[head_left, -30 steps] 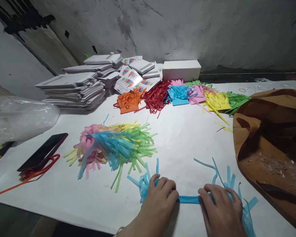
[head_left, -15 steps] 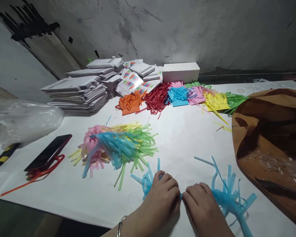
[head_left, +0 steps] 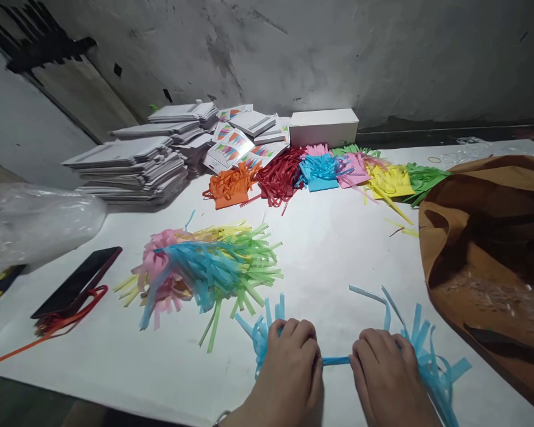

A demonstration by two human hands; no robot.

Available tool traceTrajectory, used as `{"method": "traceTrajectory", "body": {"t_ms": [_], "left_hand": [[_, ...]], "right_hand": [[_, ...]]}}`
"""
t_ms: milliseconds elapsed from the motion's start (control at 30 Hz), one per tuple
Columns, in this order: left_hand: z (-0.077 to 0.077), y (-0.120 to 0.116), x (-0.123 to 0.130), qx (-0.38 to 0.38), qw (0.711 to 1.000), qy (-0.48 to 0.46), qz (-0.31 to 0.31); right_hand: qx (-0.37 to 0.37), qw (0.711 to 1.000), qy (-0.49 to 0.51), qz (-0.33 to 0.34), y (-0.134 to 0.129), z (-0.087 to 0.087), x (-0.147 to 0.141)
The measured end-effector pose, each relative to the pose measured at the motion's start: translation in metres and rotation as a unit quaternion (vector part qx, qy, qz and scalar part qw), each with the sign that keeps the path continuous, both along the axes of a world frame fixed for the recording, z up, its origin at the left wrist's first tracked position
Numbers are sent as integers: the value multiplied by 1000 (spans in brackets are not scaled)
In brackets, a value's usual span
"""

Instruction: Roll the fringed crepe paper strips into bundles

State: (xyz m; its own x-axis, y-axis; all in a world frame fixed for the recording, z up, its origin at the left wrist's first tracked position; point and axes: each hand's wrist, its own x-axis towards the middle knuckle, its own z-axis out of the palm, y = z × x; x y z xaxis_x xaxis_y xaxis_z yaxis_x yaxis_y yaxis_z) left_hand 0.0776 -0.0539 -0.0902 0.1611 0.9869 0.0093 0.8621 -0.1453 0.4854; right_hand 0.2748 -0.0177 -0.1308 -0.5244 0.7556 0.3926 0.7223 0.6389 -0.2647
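Note:
A blue tissue-paper tassel (head_left: pixel 336 360) lies across the front of the table, its middle rolled into a thin cord. My left hand (head_left: pixel 291 367) is closed over the cord's left side, with fringe strips sticking out beyond the fingers. On the right side, my right hand (head_left: pixel 385 373) is closed over the same tassel, and loose blue strips spread out past it. A short stretch of twisted cord shows between the hands; the fingertips underneath are hidden. To the left lies a pile of pink, blue, yellow and green tassels (head_left: pixel 204 267).
Fringed paper bundles (head_left: pixel 278 178) line the back beside stacked white cards (head_left: pixel 129 172) and a white box (head_left: pixel 324 127). A brown bag (head_left: pixel 449 237) takes up the right side. A phone (head_left: pixel 78 281), an orange-red strip and clear plastic (head_left: pixel 40 222) lie at left.
My hands have moved apart, mostly the right one shifting rightward, and more of the twisted blue cord shows between them. The camera view has shifted slightly.

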Motion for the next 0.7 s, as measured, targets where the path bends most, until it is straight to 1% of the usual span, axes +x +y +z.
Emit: {"method": "traceTrajectory", "body": {"t_ms": [67, 133, 167, 233, 300, 367, 400, 467, 500, 600, 633, 667, 700], "left_hand": [[1, 2, 3, -12, 999, 39, 14], [0, 3, 4, -3, 997, 70, 13], [-2, 3, 3, 13, 997, 81, 1], [-7, 2, 2, 69, 992, 100, -46], [-13, 2, 1, 122, 980, 122, -94], [-18, 3, 2, 152, 971, 142, -115], [-20, 4, 2, 152, 971, 144, -115], [-20, 8, 3, 130, 979, 122, -101], [-18, 10, 3, 105, 986, 98, -87], [-4, 13, 0, 5, 999, -15, -42], [3, 13, -1, -33, 996, -73, -32], [9, 12, -2, -80, 986, -142, -23], [16, 11, -2, -137, 966, -220, -15]], "right_hand": [[-11, 1000, 2, -12, 2, 3, -3], [-15, 999, 32, -9, 5, 5, -5], [-8, 999, 53, 6, 6, 6, -6], [39, 994, 85, 62, 7, 7, -7], [88, 986, 83, 116, 7, 7, -7], [110, 983, 67, 131, 6, 7, -8], [108, 984, 58, 130, 6, 6, -9], [116, 985, 40, 124, 7, 4, -11], [125, 984, 28, 122, 7, 3, -13], [152, 981, 13, 119, 8, 5, -13], [159, 979, 22, 125, 8, 9, -11], [164, 977, 36, 133, 7, 14, -8], [176, 973, 56, 141, 6, 21, -4]]}}
